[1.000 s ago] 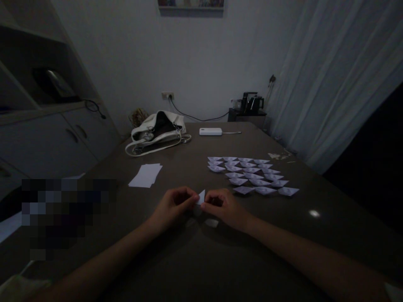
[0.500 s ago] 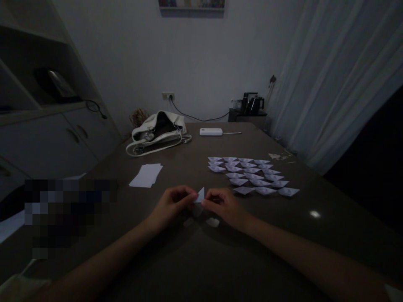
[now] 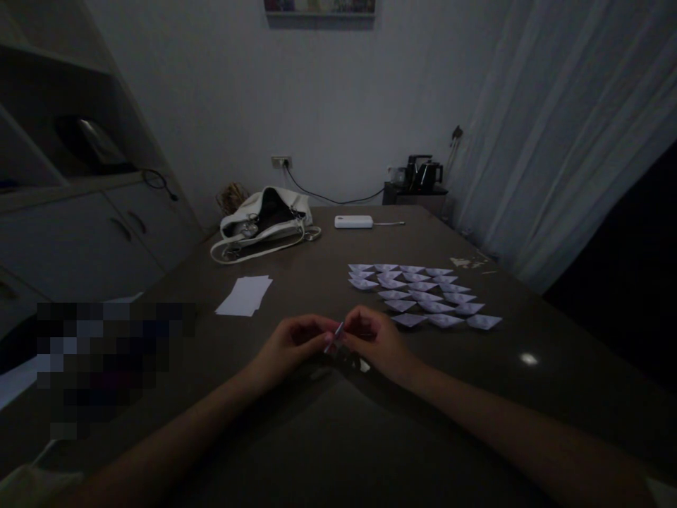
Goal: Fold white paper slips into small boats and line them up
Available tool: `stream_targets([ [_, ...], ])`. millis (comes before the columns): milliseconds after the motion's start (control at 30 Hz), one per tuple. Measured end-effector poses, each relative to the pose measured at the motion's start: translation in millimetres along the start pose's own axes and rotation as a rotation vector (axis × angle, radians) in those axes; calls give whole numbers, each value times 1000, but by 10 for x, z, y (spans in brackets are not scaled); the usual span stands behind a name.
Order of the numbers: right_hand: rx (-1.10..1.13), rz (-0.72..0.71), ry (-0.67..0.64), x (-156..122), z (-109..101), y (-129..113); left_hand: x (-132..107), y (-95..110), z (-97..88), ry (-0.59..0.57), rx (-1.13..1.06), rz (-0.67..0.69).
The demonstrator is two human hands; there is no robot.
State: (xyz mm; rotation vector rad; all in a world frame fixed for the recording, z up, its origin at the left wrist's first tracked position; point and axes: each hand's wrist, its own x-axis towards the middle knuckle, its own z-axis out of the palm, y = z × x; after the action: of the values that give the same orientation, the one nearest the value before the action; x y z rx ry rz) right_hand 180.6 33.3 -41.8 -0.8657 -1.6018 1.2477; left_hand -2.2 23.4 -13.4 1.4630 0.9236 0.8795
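Many folded paper boats (image 3: 423,296) lie in rows; left hand (image 3: 288,347) and right hand (image 3: 379,343) pinch another half-folded piece (image 3: 337,336); blank sheets (image 3: 244,295) remain.

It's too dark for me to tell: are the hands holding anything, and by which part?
A small folded paper, pinched at its sides between the fingertips of the left hand and right hand.

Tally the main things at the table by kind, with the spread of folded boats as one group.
Bag: 1
Power bank: 1
Stack of sheets: 1
Group of folded boats: 1
Paper piece between left hand and right hand: 1
Total: 5
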Motion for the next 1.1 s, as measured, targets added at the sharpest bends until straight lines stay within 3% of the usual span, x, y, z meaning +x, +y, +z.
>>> stream_targets([
  [467, -12, 28, -72, -39, 14, -37, 25, -47, -16, 66, 9, -44],
  [1100, -158, -49, -59, -73, 35, -31, 33, -54, -29, 24, 41, -58],
])
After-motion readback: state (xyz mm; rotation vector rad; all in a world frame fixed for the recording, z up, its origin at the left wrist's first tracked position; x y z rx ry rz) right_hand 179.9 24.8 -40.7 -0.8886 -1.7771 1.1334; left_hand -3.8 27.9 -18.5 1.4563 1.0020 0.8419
